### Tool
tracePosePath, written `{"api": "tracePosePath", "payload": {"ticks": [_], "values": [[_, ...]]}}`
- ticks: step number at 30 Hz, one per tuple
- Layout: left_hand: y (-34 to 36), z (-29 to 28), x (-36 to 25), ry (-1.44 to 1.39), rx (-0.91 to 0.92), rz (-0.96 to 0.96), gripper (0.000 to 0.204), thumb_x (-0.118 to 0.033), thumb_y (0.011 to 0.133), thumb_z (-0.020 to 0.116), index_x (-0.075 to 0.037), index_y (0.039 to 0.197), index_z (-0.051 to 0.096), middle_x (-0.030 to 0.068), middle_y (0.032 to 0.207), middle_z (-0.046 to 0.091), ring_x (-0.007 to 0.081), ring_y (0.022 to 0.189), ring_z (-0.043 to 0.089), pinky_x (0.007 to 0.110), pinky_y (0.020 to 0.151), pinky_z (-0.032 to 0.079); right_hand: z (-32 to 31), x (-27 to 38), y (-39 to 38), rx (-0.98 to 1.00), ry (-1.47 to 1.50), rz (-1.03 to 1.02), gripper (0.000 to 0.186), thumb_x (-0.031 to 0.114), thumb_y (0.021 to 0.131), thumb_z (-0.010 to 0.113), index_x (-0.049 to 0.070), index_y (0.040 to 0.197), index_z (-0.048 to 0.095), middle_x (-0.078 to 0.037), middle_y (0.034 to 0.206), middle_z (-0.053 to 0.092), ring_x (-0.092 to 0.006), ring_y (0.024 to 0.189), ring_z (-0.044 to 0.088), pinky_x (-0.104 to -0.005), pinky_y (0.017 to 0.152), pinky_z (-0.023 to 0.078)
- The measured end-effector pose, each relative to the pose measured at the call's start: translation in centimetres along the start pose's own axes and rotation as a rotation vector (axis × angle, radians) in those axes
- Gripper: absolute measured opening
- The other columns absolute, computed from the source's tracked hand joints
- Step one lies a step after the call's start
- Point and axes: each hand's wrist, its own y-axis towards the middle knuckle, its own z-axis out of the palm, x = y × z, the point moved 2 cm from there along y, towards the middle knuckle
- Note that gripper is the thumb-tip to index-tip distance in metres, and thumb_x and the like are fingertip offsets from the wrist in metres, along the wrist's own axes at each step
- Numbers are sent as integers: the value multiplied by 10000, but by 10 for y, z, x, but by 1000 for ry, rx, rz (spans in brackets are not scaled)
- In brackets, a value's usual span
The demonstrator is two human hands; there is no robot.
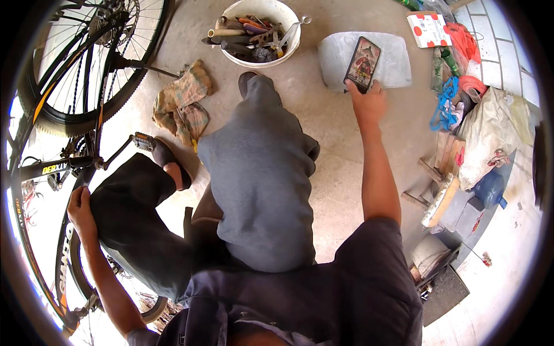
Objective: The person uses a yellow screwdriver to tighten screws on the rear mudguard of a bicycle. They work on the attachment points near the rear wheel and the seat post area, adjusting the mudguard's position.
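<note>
My right hand [368, 102] reaches forward, its fingers closed at the near end of a smartphone [363, 63]. The phone is dark-edged, with a colourful picture on its upper face. It is over a pale grey, flat slab-like piece [395, 66] on the floor; whether it rests on that cannot be told. My left hand [82, 214] lies against the outer side of my bent left knee, close to the black bicycle frame [55, 170]. Its thumb and forefinger show a little apart with nothing between them; the other fingers are partly hidden.
A white bucket [294, 43] of hand tools stands ahead. Left of it a crumpled plaid cloth [183, 95] lies near my foot. The bicycle wheel [147, 43] fills the far left. Along the right wall are a white sack [482, 138], bags, a box [429, 30] and wood pieces.
</note>
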Motion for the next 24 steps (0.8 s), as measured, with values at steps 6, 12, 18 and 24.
{"api": "tracePosePath", "payload": {"ticks": [6, 12, 18, 24], "values": [[-2, 1, -2, -19, 2, -9, 319, -243, 903, 592, 23, 1064, 659, 120, 940, 677, 189, 871, 616, 302, 835, 458, 0, 21, -5, 22, -84, 52, 842, 567, 672, 746, 2, 1224, 455, -200, 1116, 547, -361, 1013, 580, -466, 796, 499], [-1, 1, 2, -48, 6, -26, 325, -247, 905, 592, 30, 1062, 658, 123, 928, 677, 188, 860, 616, 304, 825, 458, 10, 26, -9, -51, -76, 124, 817, 562, 671, 744, 4, 1199, 468, -216, 1080, 543, -372, 984, 586, -464, 799, 503], [-3, 0, 1, -8, 13, -29, 320, -243, 905, 590, 28, 1059, 660, 124, 911, 677, 194, 846, 615, 307, 815, 458, 7, 42, -9, -43, -22, 312, 811, 582, 698, 716, -21, 1182, 473, -228, 1129, 514, -379, 978, 587, -464, 808, 497], [-5, -2, -3, -18, 9, -17, 311, -239, 905, 587, 26, 1048, 662, 118, 883, 669, 189, 821, 605, 307, 804, 455, 22, 18, -16, -225, 177, 260, 705, 467, 767, 698, -41, 1198, 468, -231, 1156, 500, -393, 1008, 569, -453, 840, 474]]}}
